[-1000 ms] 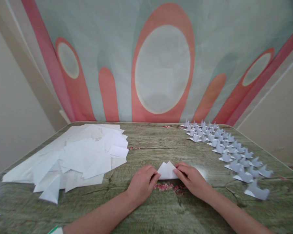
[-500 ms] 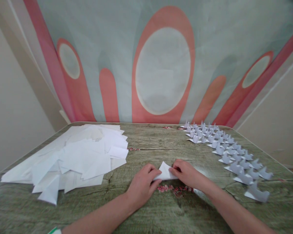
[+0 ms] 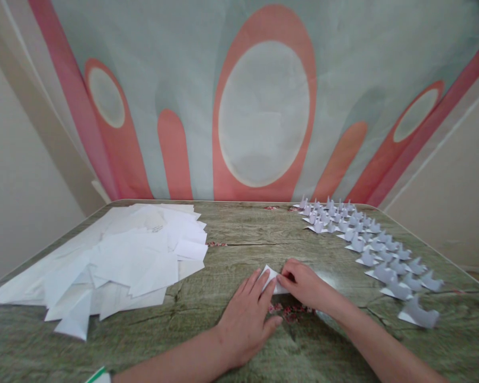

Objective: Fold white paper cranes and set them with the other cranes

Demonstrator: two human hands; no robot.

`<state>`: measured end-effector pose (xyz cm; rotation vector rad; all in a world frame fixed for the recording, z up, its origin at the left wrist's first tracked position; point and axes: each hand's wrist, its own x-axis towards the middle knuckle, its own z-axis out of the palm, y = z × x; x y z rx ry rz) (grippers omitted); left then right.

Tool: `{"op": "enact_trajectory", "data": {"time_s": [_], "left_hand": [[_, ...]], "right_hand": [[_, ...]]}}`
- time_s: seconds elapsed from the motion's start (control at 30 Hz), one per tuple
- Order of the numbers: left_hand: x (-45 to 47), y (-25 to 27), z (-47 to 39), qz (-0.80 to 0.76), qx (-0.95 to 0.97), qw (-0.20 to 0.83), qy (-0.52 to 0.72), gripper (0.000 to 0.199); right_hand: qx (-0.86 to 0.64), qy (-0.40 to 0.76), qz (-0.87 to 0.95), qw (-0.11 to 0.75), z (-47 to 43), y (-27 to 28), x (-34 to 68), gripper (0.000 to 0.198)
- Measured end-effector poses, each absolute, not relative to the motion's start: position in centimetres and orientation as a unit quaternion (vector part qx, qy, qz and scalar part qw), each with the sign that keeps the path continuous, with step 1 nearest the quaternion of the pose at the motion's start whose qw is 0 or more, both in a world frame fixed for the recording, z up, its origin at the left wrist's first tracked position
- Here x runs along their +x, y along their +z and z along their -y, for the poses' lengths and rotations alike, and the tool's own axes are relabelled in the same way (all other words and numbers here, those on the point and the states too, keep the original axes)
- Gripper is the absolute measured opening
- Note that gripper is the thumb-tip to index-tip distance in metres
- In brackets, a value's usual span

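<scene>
A small folded piece of white paper (image 3: 280, 288) lies on the wood-patterned table in front of me, its point facing away. My left hand (image 3: 248, 314) rests flat over the paper's left part, fingers stretched out and thumb apart, covering much of it. At the right side, my right hand (image 3: 301, 282) pinches the paper's edge between curled fingers and thumb. The paper's left corner is hidden under my left fingers.
A spread pile of white paper sheets (image 3: 143, 260) covers the table's left side. Rows of folded paper birds (image 3: 383, 272) stand along the right, the nearest paper bird (image 3: 418, 313) set slightly apart. A patterned backdrop (image 3: 263, 117) hangs behind the table (image 3: 239, 226).
My left hand has gone from pinching the paper's left corner to lying flat across it with fingers extended. My right hand keeps its hold in about the same place.
</scene>
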<state>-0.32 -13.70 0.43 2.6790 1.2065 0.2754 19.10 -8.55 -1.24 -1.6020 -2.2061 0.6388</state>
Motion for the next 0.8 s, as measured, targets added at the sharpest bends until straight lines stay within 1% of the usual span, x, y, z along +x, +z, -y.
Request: {"op": "enact_trajectory", "data": {"time_s": [0.1, 0.17, 0.37, 0.8], "left_hand": [[-0.7, 0.0, 13.2, -0.407, 0.902, 0.096, 0.111, 0.049], [-0.9, -0.4, 12.8, -0.402, 0.903, 0.095, 0.119, 0.045], [-1.4, -1.6, 11.8, -0.374, 0.911, 0.084, 0.152, 0.040], [-1.4, -0.9, 11.7, -0.371, 0.903, 0.118, 0.181, 0.036]], "right_hand": [[-0.571, 0.222, 0.771, 0.171, 8.6, -1.3, 19.0, 0.021], [-0.575, 0.220, 0.769, 0.171, 8.6, -1.3, 19.0, 0.021], [-0.586, 0.205, 0.765, 0.171, 8.7, -1.1, 18.6, 0.017], [-0.603, 0.182, 0.756, 0.178, 9.1, -0.7, 18.1, 0.014]]}}
